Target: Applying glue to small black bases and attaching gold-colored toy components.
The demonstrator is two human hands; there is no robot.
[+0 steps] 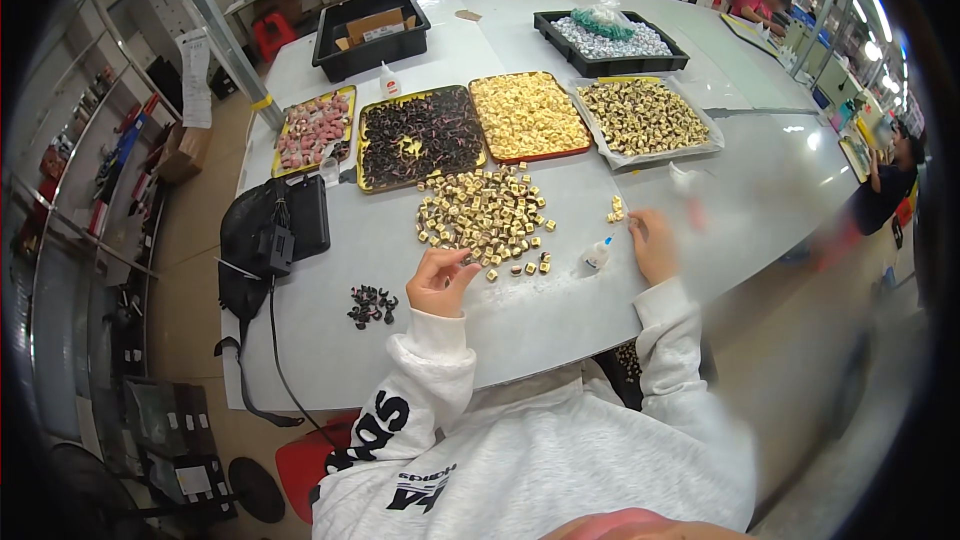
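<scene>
My left hand [440, 283] is closed in a pinch at the near edge of a loose pile of small gold-and-brown cube pieces [485, 215]. What its fingertips hold is too small to make out. On the right, my right hand [655, 246] has its fingers curled together beside a few small cream pieces [616, 208]; whatever is between them is hidden. Between the hands, closer to the right one, stands a small clear glue bottle [597, 255] with a blue tip. A little heap of black curled pieces [372, 306] lies left of my left hand.
Trays line up behind the pile: pink pieces [315, 130], dark curled pieces [415, 145], cream pieces [528, 115] and brown-and-cream pieces [642, 116]. Farther back are two black bins [345, 62] [635, 67] and a white bottle [390, 82]. A black bag [250, 240] with a cable sits left.
</scene>
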